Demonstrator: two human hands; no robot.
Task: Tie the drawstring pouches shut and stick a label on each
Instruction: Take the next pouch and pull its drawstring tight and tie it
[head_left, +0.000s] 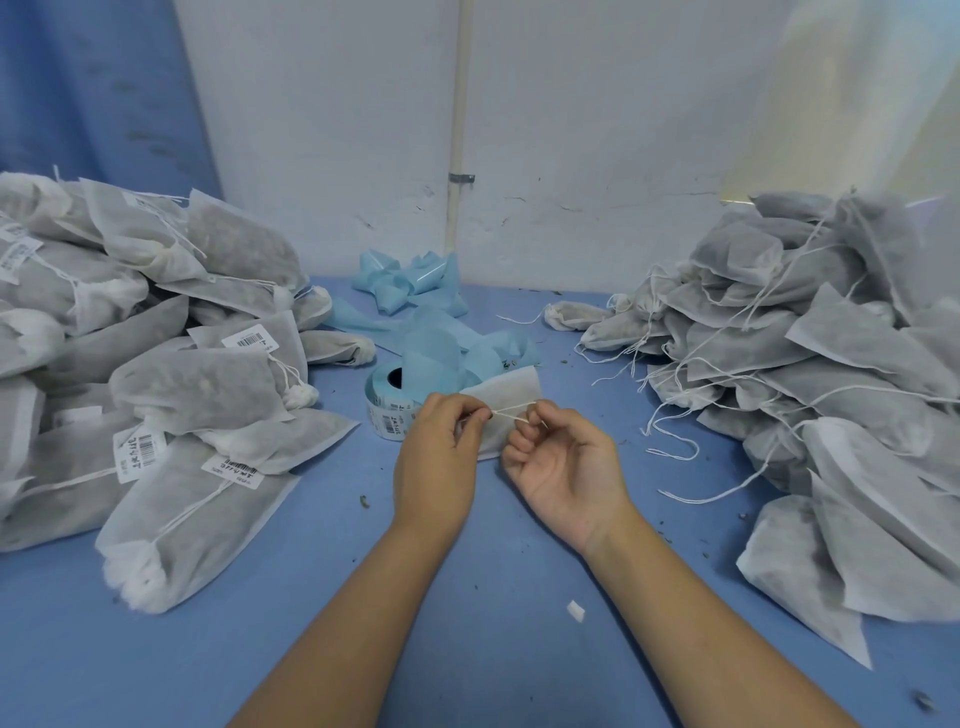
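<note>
- The table (467, 597) in front of me is covered in smooth blue cloth, flecked with dark crumbs.
- On my right, a slumped pile of unlabelled pouches (810, 374): soft grey-white non-woven fabric, flat-cornered, with thin white cords trailing loose.
- On my left, a heap of labelled pouches (171, 374) of the same matte fabric, necks bunched, each with a white barcode sticker.
- A glossy pale-blue backing strip (410, 286) lies curled and crumpled by the wall.
- The label roll (392, 400), a hollow cylinder, sits just beyond my left hand.
- The pouch (511, 392) I am working on lies flat, partly under my fingers.
- My left hand (436, 467) pinches the drawstring (511, 413) between thumb and forefinger.
- My right hand (566, 467), palm up with curled fingers, pinches the other end; the string is taut between them.
- A small white scrap (575, 611) lies near my right forearm.
</note>
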